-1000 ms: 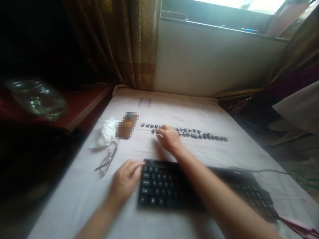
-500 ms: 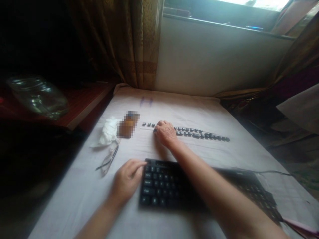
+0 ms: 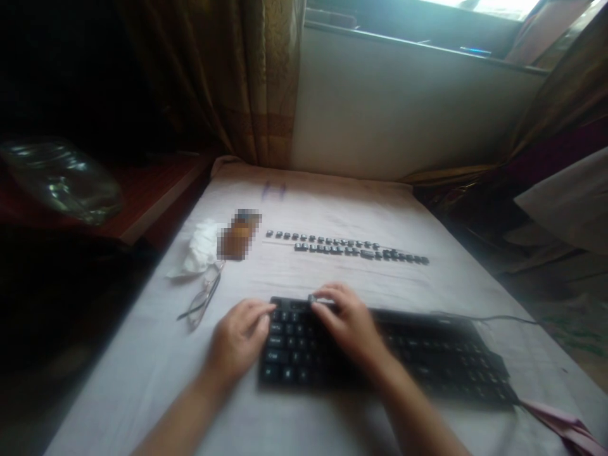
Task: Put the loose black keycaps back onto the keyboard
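Observation:
A black keyboard (image 3: 408, 361) lies across the white cloth, with bare patches in its upper rows where keys are off. My left hand (image 3: 240, 339) grips its upper left edge, index fingertip at the corner and the other fingers curled. Over the keyboard's back edge, my right hand (image 3: 349, 320) pinches a small dark keycap (image 3: 311, 299) between thumb and fingers. Behind the keyboard, several loose keycaps (image 3: 332, 249) lie in two rows on the cloth. My right hand and forearm hide part of the middle keys.
Folding eyeglasses (image 3: 202, 304) and a crumpled white tissue (image 3: 200, 247) lie at the left, beside a pixelated brown item (image 3: 240, 235). A glass jar (image 3: 66, 180) sits on a dark red shelf (image 3: 156, 196). The keyboard's cable (image 3: 503, 318) runs right. Pink cloth (image 3: 560, 421) lies at lower right.
My right hand has come back from the rows of loose keycaps to the keyboard, carrying a keycap. My left hand keeps its hold at the corner. The view has shifted slightly.

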A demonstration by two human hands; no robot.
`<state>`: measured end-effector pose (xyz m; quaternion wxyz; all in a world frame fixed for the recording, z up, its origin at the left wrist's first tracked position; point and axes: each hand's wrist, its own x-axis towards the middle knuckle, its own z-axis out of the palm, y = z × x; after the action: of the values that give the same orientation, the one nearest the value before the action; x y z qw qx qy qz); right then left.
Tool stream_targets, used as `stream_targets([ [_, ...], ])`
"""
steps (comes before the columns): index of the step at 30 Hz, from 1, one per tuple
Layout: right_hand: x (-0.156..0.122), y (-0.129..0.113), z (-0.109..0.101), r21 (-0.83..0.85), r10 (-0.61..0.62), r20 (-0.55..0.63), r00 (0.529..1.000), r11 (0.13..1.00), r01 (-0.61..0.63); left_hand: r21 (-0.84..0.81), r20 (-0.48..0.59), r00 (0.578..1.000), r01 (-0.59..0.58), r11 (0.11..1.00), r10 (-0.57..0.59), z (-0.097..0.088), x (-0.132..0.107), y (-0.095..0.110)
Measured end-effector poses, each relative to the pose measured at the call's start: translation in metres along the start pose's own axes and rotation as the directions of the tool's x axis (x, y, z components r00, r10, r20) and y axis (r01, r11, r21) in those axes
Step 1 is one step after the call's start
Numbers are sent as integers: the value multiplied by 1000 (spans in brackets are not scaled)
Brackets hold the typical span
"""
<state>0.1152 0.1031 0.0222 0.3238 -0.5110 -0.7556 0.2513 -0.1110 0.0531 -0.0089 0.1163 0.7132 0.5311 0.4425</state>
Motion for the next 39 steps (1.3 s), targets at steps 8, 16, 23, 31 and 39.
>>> stream_targets([
  [8,-22,-6,7,-133,-89,44,995,987,94,118,125,973,-211,970,196,-1,-5,22],
  [16,-17,-3,6,-139,-116,96,989,982,129,155,241,941,-279,948,238,4,-6,27],
  [23,-16,-1,7,-132,-128,95,987,981,140,212,281,932,-292,933,228,3,-4,31],
  [31,-23,-1,10,-331,-277,71,958,900,284,226,264,942,-268,936,206,6,-7,32],
  [39,-32,-6,11,-485,-358,87,930,800,353,239,264,945,-257,936,192,7,-7,35],
])
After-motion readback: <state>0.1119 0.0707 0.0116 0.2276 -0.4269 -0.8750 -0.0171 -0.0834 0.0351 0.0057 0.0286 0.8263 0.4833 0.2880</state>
